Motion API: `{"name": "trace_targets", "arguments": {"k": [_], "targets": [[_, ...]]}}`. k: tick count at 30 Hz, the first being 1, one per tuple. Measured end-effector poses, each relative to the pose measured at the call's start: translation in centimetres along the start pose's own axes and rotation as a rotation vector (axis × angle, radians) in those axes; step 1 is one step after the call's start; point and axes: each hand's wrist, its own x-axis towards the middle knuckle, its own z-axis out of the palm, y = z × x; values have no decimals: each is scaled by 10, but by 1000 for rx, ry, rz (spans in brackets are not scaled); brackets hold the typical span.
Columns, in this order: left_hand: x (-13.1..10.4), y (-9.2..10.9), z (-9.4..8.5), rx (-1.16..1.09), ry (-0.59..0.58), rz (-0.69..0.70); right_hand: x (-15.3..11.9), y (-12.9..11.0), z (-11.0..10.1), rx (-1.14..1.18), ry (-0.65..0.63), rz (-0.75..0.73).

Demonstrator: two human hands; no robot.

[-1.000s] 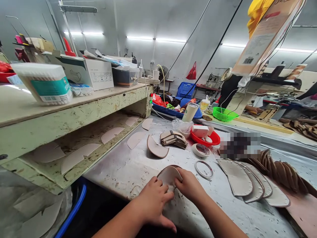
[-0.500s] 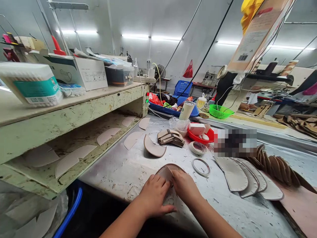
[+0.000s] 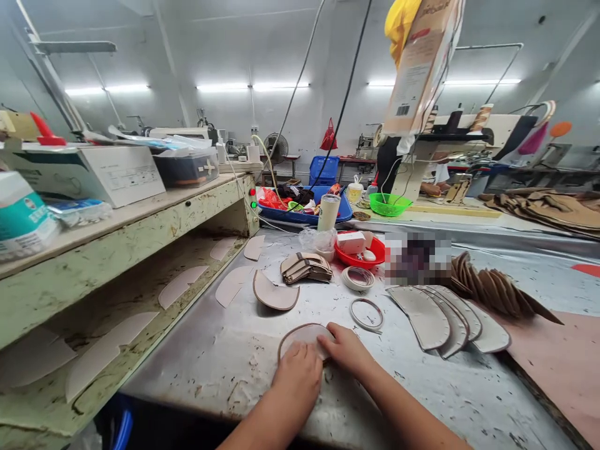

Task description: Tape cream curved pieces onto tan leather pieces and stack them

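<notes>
Down at the near edge of the worktop (image 3: 225,369), a pale rounded piece (image 3: 304,333) with a brown rim lies under both hands. The left hand (image 3: 299,370) rests over it, fingers close together and laid on its face; the thumb is hidden from me, so I can't tell whether it grips. The right hand (image 3: 347,350) is nearly closed at the piece's right edge, thumb on top and forefinger along the rim, pinching it.

Just beyond, there's another curved piece (image 3: 275,292) with a brown edge, and near it a stack of small pieces (image 3: 307,267). A thin ring (image 3: 352,317) lies beyond the right hand, with a roll of tape (image 3: 357,282) behind it and a red bowl (image 3: 379,256) farther back. Over to the right, pale panels (image 3: 424,322) overlap in a fan beside a brown pile (image 3: 499,290). On the left, pale cutouts (image 3: 105,359) lie in the green shelf (image 3: 154,240).
</notes>
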Motion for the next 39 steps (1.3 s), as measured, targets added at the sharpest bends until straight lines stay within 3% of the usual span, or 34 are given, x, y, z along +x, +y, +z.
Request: {"name": "trace_targets", "arguments": {"k": [7, 20, 26, 31, 33, 35, 37, 39], "targets": [[-5, -17, -10, 46, -82, 15, -2, -3, -1, -69, -7, -14], [9, -15, -26, 28, -171, 110, 4, -2, -1, -1, -21, 45], [9, -17, -35, 46, -140, 113, -4, -11, -1, -169, 26, 17], [16, -13, -29, 61, -172, 99, -22, -2, -9, -304, 22, 108], [18, -11, -26, 61, -177, 85, -29, 7, -8, -325, 104, 32], [19, -10, -23, 54, -166, 79, -34, 14, -4, -315, 159, -190], [18, -9, -20, 45, -143, 70, -34, 20, 1, -282, 71, -427], [14, -10, -17, 35, -121, 56, -31, 23, 5, -249, -86, -548]]}}
